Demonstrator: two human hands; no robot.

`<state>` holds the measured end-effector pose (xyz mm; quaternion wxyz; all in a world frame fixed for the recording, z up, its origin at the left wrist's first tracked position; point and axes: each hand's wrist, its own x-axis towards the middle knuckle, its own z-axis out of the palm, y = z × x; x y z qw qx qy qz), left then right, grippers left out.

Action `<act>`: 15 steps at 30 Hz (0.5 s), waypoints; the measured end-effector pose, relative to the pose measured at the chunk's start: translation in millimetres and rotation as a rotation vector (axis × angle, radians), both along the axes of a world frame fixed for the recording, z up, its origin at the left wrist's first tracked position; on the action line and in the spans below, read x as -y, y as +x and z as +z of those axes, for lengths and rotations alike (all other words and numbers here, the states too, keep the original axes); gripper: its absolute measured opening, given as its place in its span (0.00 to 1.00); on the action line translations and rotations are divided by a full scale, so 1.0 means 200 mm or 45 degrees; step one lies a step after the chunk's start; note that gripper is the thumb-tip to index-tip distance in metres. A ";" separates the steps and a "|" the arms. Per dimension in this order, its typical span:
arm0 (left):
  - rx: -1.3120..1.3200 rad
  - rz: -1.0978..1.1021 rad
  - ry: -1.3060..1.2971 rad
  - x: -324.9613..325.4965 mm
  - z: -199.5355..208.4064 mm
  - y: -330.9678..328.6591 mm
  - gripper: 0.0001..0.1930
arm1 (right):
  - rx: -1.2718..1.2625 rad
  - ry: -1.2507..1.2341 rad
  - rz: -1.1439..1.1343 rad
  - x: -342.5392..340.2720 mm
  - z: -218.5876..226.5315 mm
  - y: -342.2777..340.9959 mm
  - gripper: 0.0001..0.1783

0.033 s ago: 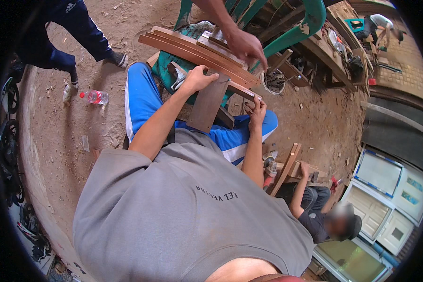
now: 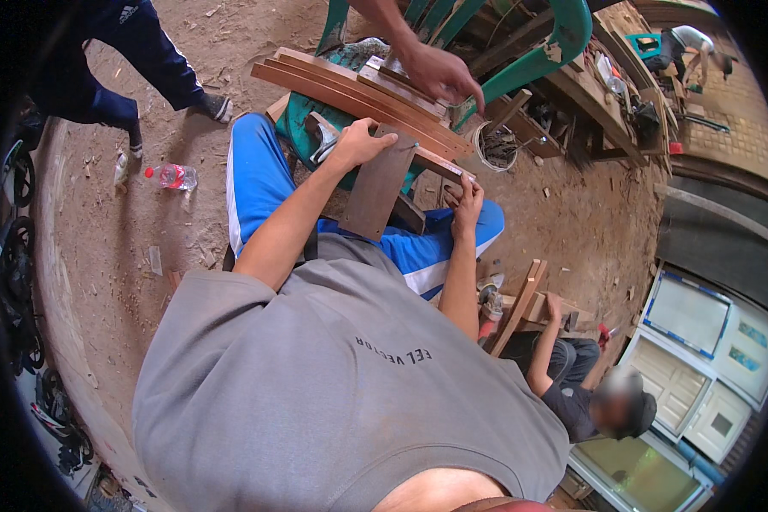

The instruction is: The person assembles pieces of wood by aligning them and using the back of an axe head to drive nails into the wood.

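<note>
The dark board (image 2: 378, 188) lay in front of the grey shirt (image 2: 341, 358), between the legs of the blue trousers (image 2: 260, 171). Its long axis ran from the far end, by the left hand (image 2: 365, 147), back toward the wearer and slightly leftward. A narrow strip (image 2: 441, 165) ran crosswise to it, showing past the board's far right corner and slanting right. Of the 2 hands, the left was nearer the board: its thumb lay over the far end, seemingly pinching it, though what the fingers met underneath was hidden. The right hand (image 2: 465, 205) was apart from the board, its fingers closed on the strip's right end. Beyond these, long brown pieces of wood (image 2: 358, 98) lay across a green chair (image 2: 293, 132), with 1 co-worker's hand (image 2: 439, 72) just above. Farther right was a bucket (image 2: 497, 149).
</note>
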<state>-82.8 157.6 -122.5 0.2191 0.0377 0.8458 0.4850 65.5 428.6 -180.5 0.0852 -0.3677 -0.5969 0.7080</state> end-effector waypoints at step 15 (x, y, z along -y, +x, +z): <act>0.052 0.034 -0.010 -0.01 -0.01 0.01 0.39 | -0.014 -0.019 -0.028 0.02 0.02 0.00 0.35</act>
